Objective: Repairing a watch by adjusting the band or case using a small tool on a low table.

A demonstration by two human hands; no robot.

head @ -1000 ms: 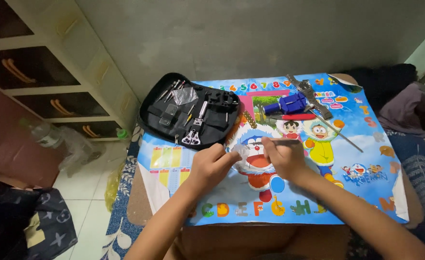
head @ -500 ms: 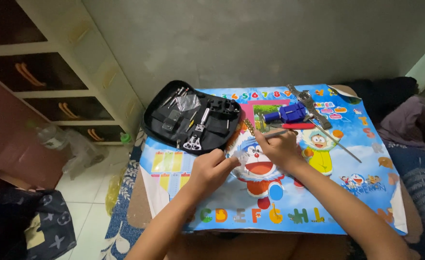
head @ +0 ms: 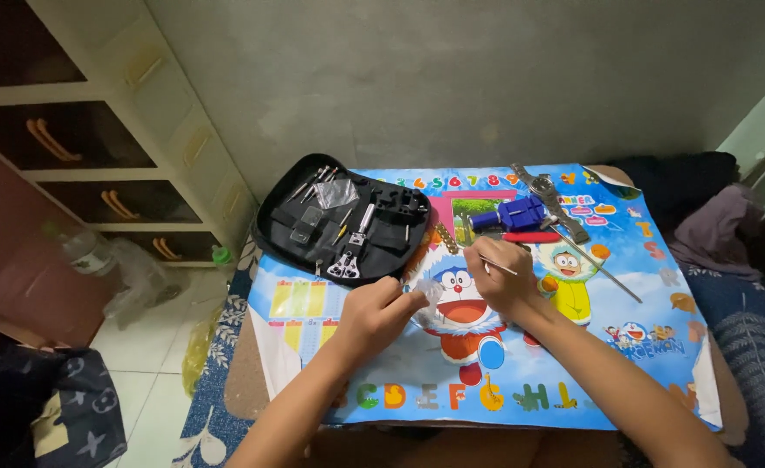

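Note:
My left hand [head: 377,310] pinches a small clear plastic bag [head: 428,295] over a colourful cartoon mat [head: 651,295]. My right hand [head: 497,270] is closed on a thin metal pin [head: 500,268] that sticks out to the right of the fingers. Just beyond my right hand lie a blue watch-link tool [head: 514,213], a red-handled tool [head: 530,237] and a metal wristwatch [head: 545,192]. An open black tool case [head: 343,220] with several small tools sits at the mat's far left corner. A short piece of metal watch band [head: 446,237] lies beside the case.
A long thin metal rod [head: 609,273] lies on the mat to the right. Shelving with drawers [head: 105,147] stands at left, a plastic bottle [head: 84,250] on the floor below it. Dark cloth and a purple garment [head: 716,230] lie at right.
My right hand has moved from the mat's middle up toward the blue tool. My left hand has stayed beside it with the small bag.

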